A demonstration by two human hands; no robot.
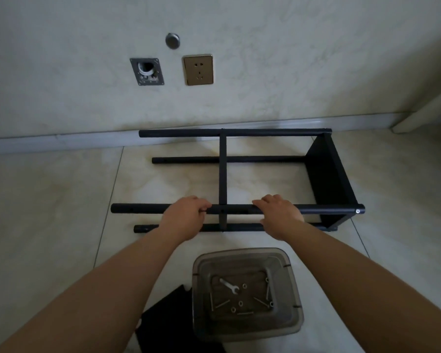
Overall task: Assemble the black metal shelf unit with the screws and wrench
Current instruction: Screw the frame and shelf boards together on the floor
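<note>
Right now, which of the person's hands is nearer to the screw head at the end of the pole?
Right. The right hand grips the pole partway toward the screw head; the left hand grips it farther away, beyond the middle crossbar.

a home room: glossy tiled floor (49, 200), marbled wall with a brass socket (198, 70), and skirting (61, 142).

Dim, even indoor light, source unseen. Soft faint shadows under the black shelf frame (239, 174) on the floor tiles (49, 200). Pale sheen on the skirting board (61, 142). Wide-angle bending at edges; forearms stretched. Focus fair, slight softness throughout.
</note>
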